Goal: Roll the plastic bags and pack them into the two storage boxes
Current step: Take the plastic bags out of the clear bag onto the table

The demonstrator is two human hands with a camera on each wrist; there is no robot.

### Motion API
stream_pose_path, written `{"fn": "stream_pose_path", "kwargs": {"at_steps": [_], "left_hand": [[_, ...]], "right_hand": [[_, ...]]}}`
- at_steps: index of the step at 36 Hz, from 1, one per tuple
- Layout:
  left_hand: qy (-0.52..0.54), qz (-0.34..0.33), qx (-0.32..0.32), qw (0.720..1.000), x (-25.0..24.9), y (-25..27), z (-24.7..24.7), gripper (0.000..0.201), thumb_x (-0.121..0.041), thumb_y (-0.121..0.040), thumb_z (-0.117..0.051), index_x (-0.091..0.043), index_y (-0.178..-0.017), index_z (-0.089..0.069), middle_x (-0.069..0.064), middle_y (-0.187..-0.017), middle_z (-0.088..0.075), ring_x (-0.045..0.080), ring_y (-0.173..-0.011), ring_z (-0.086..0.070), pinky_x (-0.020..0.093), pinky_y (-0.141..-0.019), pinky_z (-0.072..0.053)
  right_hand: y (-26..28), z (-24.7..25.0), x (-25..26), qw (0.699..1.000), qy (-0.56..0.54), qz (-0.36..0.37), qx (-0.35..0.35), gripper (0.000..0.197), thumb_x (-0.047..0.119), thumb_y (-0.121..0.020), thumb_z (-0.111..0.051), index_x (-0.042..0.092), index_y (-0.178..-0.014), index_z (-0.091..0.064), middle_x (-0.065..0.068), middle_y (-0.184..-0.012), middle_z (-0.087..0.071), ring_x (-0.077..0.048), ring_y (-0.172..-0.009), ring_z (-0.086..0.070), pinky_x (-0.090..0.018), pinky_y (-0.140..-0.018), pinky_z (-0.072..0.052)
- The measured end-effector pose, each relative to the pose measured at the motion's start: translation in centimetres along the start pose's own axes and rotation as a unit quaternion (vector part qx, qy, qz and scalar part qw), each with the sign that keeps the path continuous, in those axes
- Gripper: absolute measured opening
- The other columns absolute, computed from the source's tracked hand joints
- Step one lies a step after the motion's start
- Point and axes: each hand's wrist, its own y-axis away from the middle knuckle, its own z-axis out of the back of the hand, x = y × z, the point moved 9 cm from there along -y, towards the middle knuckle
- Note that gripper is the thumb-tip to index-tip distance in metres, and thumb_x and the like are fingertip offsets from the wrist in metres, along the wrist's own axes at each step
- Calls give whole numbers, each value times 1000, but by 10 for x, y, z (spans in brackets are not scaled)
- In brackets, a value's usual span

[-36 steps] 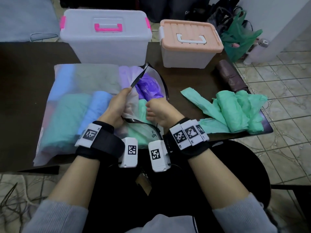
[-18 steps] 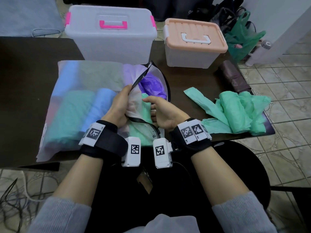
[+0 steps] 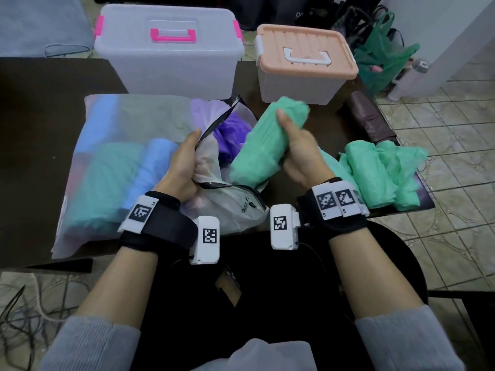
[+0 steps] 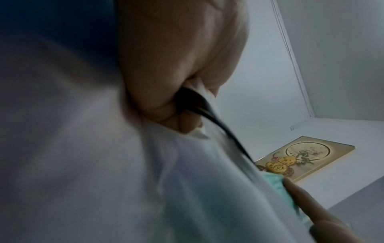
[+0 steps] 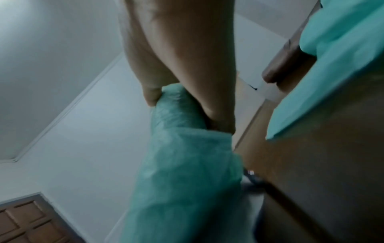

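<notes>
The right hand clasps a soft, light green bag bundle mid-length above the tabletop's near edge; the left hand pinches the frosted pouch mouth; thin plastic likely slips, so grip its middle

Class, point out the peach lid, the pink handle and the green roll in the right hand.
peach lid point(image 3: 308, 44), head view, ribbed top.
pink handle point(image 3: 172, 38), head view, lower bar.
green roll point(image 3: 263, 144), head view, its middle.
</notes>
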Motion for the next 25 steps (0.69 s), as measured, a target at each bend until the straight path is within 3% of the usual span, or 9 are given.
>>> {"fn": "stream_pose_path", "kwargs": {"at_steps": [3, 6, 9, 11, 14, 17, 20, 23, 25], "left_hand": [[-10, -8, 3, 1000, -1, 0, -2, 25, -40, -93, -50, -19, -87, -62, -5, -73, -62, 7, -69, -60, 19, -62, -47], [-17, -8, 3, 1000, 0, -1, -2, 26, -40, -94, -50, -21, -81, -62, -9, -64, -64, 4, -64, -61, 18, -57, -47], [-23, -9, -1, 1000, 0, -1, -1, 25, -41, -93, -51, -22, -82, -62, -10, -65, -65, 5, -66, -62, 19, -63, -48], [-32, -14, -12, 999, -1, -1, 0, 23, -41, -92, -52, -22, -83, -63, -7, -73, -63, 7, -71, -60, 22, -70, -48], [-51, -33, -34, 998, -4, 2, 0, 23, -39, -93, -51, -22, -79, -60, -7, -70, -57, 5, -64, -56, 19, -63, -46], [-55, -41, -35, 997, -5, 3, -2, 23, -38, -94, -50, -22, -80, -60, -7, -71, -58, 4, -65, -57, 19, -63, -45], [-53, -37, -32, 997, -5, 4, -3, 24, -37, -95, -49, -22, -80, -60, -8, -72, -59, 4, -68, -57, 19, -65, -45], [-58, -43, -35, 997, -6, 6, -2, 23, -36, -95, -50, -21, -82, -61, -6, -77, -60, 4, -70, -58, 20, -68, -46], [-66, -44, -40, 996, -6, 6, -1, 22, -37, -94, -51, -21, -83, -60, -6, -77, -60, 5, -70, -57, 21, -68, -46]], "right_hand": [[-2, 20, 34, 997, -28, 63, -43, 23, 22, -93, -57, 0, -101, -59, -11, -84, -72, -24, -77, -71, -40, -77, -58], [-4, 43, 57, 992, -23, 97, -75, 29, 27, -93, -58, 1, -105, -58, -19, -98, -68, -35, -90, -68, -53, -84, -54], [-4, 68, 77, 981, 43, 128, -136, 29, 30, -90, -62, 5, -104, -60, -19, -107, -67, -33, -95, -68, -50, -83, -55], [-5, 90, 87, 958, 139, 148, -203, 39, 43, -80, -68, 12, -102, -63, -11, -104, -69, -27, -93, -68, -48, -84, -55], [-7, 111, 96, 897, 321, 151, -265, 65, 64, -62, -60, 16, -106, -62, -6, -106, -68, -27, -99, -64, -46, -89, -51], [-8, 117, 92, 818, 496, 108, -271, 67, 55, -80, -57, 8, -126, -47, -15, -127, -54, -33, -120, -49, -45, -97, -41], [-9, 127, 81, 729, 610, 66, -304, 61, 46, -90, -54, 6, -133, -36, -19, -136, -43, -35, -128, -39, -50, -99, -34], [-11, 126, 67, 676, 670, 49, -304, 57, 41, -91, -55, 4, -130, -37, -22, -135, -42, -37, -127, -37, -48, -98, -34], [-12, 126, 61, 658, 685, 51, -309, 57, 41, -90, -57, 3, -128, -39, -21, -134, -43, -36, -126, -38, -47, -97, -34]]}}
